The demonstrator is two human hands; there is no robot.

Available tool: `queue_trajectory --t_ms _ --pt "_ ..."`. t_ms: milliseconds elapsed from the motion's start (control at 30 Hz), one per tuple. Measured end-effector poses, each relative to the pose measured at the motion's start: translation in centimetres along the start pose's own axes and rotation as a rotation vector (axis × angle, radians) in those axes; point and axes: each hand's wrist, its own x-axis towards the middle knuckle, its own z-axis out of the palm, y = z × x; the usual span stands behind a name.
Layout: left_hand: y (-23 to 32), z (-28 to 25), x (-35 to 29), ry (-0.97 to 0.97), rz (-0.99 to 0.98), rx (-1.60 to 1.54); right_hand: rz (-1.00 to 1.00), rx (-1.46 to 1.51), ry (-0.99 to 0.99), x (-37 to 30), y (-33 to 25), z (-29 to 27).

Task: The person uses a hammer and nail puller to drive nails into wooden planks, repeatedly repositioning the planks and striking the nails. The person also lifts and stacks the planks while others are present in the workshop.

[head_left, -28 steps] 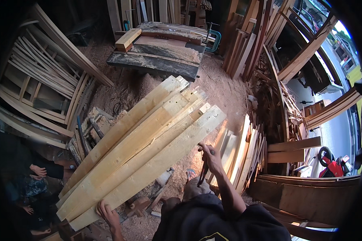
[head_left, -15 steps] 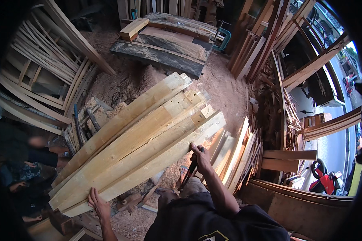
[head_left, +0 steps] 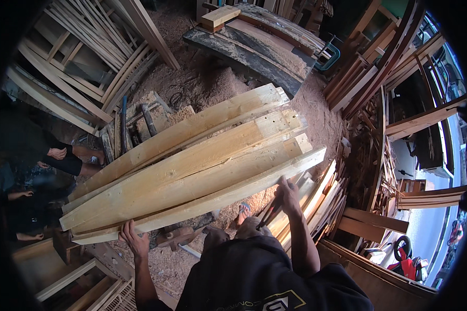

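A long pale wooden board (head_left: 213, 196) lies along the near side of a row of similar boards, slanting from lower left to upper right. My left hand (head_left: 134, 238) has its fingers curled over this board's near edge, towards the left end. My right hand (head_left: 288, 198) is at the same edge near the right end, with a dark slim tool (head_left: 266, 215) in its grip, its kind unclear. Beyond lie other long boards (head_left: 176, 182), (head_left: 192, 137) with cut ends at the right; small holes show in one end.
Behind the boards stands a dark, dusty workbench (head_left: 244, 49) with a wood block (head_left: 220, 16) and a teal clamp (head_left: 329, 56). Timber strips (head_left: 316, 207) lie at right. Curved wood pieces (head_left: 83, 39) lean at left, near another seated person (head_left: 59, 153). Sawdust covers the floor.
My view has turned, so the scene sits differently. The near board now appears tipped more on edge, with both hands still at it. The right hand's tool is at a different angle.
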Motion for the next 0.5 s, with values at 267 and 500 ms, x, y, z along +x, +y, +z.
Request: queue_trajectory --t_ms 267,500 --pt "2.3 -5.2 -0.7 0.019 0.033 -0.070 -0.201 -0.009 -0.034 0.1 -1.6 -1.2" --pt "5.4 -11.7 -2.4 -0.350 0.058 -0.310 -0.389 0.014 -0.014 2.1 -4.6 -2.2"
